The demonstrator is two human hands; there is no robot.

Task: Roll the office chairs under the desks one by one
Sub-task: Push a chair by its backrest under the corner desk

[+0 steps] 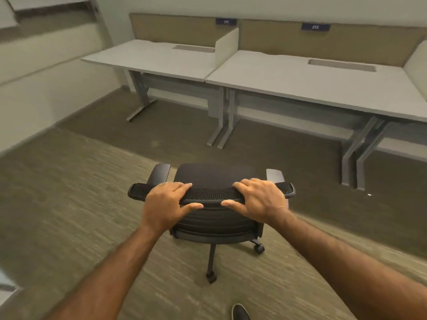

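A black office chair (213, 176) with a mesh back stands on the carpet right in front of me, its seat facing the desks. My left hand (167, 202) grips the left part of the backrest's top edge, fingers over the top and thumb behind. My right hand (258, 199) holds the right part of the same edge the same way. Two grey desks stand ahead against a tan partition: the left desk (147, 57) and the right desk (288, 77). A strip of carpet separates the chair from them. Nothing stands beneath either desk.
Grey metal desk legs (221, 125) stand between the two desks, and another pair (355, 158) at the right. A low white divider (227, 48) separates the desktops. A wall runs along the left. My dark shoe (240, 312) shows at the bottom edge.
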